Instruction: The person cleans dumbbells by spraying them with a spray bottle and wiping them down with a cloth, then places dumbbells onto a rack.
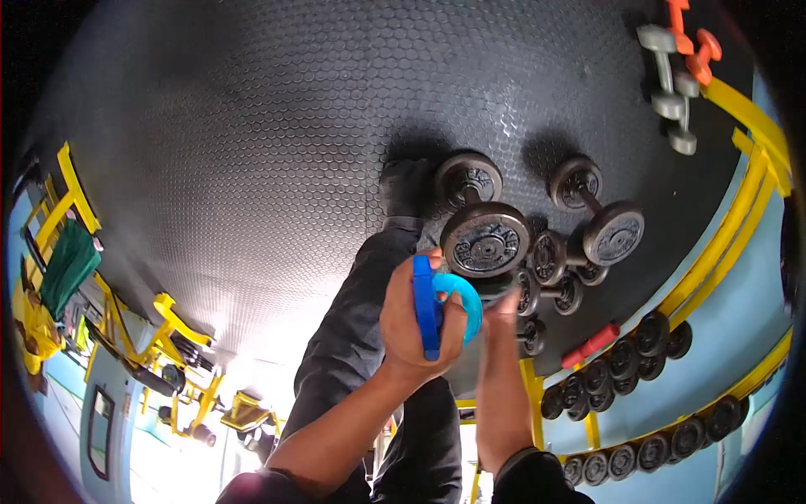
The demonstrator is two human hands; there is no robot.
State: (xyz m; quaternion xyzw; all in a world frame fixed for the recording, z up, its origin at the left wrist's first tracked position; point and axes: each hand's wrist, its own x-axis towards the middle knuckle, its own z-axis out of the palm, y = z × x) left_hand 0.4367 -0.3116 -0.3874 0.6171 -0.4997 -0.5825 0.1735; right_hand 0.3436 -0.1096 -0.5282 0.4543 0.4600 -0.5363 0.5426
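My left hand (401,323) is wrapped round a flat dark-blue bar (426,307) and a light-blue rounded piece (470,307) beside it. I cannot tell whether these two are one object. Close by on the right is my right hand (502,307), smeared by motion, its fingers largely hidden near a dark object under the dumbbell. Just beyond both hands, a large black dumbbell (489,242) with round plates rests on the floor by my shoe (407,186).
Another black dumbbell (613,233) lies to the right, with several smaller ones nearby. Grey dumbbells (663,76) and an orange dumbbell (705,55) are at the upper right. A yellow rack (722,239) holds dumbbells along the wall. Yellow gym machines (172,319) stand at left.
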